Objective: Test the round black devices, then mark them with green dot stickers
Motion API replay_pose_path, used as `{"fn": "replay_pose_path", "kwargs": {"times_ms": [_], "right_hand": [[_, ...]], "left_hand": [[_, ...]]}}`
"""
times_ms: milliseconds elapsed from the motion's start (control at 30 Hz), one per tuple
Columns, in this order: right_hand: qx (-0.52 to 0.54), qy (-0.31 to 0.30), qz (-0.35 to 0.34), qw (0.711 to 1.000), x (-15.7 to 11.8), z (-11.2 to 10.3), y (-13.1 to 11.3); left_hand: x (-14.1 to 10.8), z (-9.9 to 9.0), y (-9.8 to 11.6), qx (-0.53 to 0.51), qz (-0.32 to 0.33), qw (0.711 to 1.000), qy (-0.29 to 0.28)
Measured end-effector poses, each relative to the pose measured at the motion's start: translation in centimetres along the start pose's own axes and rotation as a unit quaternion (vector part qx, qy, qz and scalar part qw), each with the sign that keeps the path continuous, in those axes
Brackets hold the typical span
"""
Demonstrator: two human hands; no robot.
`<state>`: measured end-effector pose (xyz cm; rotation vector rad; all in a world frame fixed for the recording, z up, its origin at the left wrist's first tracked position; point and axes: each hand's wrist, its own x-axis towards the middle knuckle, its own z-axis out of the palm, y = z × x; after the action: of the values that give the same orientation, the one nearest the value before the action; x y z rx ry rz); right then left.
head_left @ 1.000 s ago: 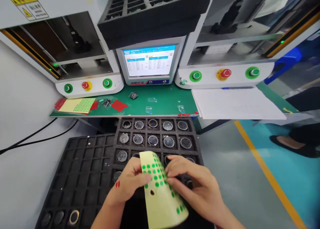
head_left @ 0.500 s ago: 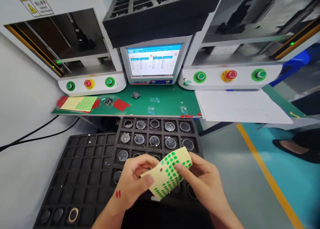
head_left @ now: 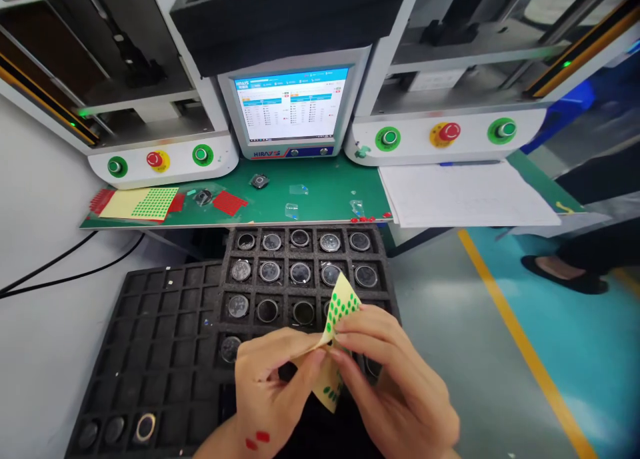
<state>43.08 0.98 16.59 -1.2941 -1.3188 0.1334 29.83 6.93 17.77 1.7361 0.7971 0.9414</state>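
Note:
Both of my hands pinch a pale yellow sticker sheet [head_left: 340,305] dotted with green round stickers, held bent and edge-up above a black foam tray [head_left: 385,259]. My left hand [head_left: 273,385] grips the sheet's lower left side; two red stickers sit on its back near the wrist. My right hand [head_left: 390,372] holds the sheet from the right, thumb and forefinger meeting at its middle. The tray's cells hold round metal-rimmed parts [head_left: 300,273], some hidden under my hands.
A larger black foam tray [head_left: 160,339] lies to the left, with a few round parts [head_left: 145,427] at its near corner. Beyond is a green bench [head_left: 320,199] with sticker sheets [head_left: 145,203], a monitor [head_left: 290,105], button panels [head_left: 160,160] and white papers [head_left: 465,195]. Another person's shoe [head_left: 560,272] is at right.
The sheet has been turned from lying flat-faced towards me to standing nearly edge-on, folded between both hands. My hands have shifted slightly lower and the view has tilted down.

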Motion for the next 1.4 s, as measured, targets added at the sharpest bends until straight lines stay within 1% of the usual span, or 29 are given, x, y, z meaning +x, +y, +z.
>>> {"fn": "replay_pose_path", "kwargs": {"times_ms": [167, 300, 500, 567, 633, 833, 967, 1067, 1133, 1200, 1400], "right_hand": [[0.0, 0.017, 0.021, 1.0, 0.1, 0.1, -0.1], [0.028, 0.026, 0.048, 0.998, 0.0, 0.0, -0.2], [0.111, -0.013, 0.104, 0.988, 0.1, -0.2, -0.4], [0.129, -0.022, 0.113, 0.985, 0.2, -0.4, -0.5], [0.121, -0.022, 0.101, 0.987, 0.3, -0.4, -0.5], [0.042, -0.012, 0.049, 0.998, 0.2, -0.7, -0.5], [-0.027, -0.029, 0.012, 0.999, 0.1, -1.2, -0.6], [-0.058, -0.049, -0.01, 0.997, 0.1, -1.6, -0.7], [-0.064, -0.06, -0.021, 0.996, 0.1, -1.8, -0.7], [-0.065, -0.067, -0.027, 0.995, 0.1, -1.8, -0.7], [-0.062, -0.058, -0.029, 0.996, 0.1, -1.7, -0.6]], "left_hand": [[0.0, 0.3, 0.2, -0.001, 0.04, 0.999, -0.002], [0.3, 0.4, 0.5, -0.003, 0.057, 0.998, 0.002], [0.7, 0.3, 0.7, -0.019, 0.048, 0.998, 0.023], [0.6, 0.3, 0.6, -0.022, 0.047, 0.998, 0.027], [0.4, 0.5, 0.5, -0.021, 0.045, 0.998, 0.036], [-0.5, 0.8, 0.2, -0.006, 0.041, 0.996, 0.084], [-0.8, 0.9, 0.5, 0.032, 0.075, 0.991, 0.109], [-0.9, 0.7, 0.7, 0.043, 0.099, 0.991, 0.078], [-0.9, 0.6, 0.8, 0.042, 0.11, 0.992, 0.056], [-1.0, 0.6, 0.7, 0.05, 0.123, 0.99, 0.045], [-1.2, 0.7, 0.7, 0.069, 0.137, 0.987, 0.055]]}}
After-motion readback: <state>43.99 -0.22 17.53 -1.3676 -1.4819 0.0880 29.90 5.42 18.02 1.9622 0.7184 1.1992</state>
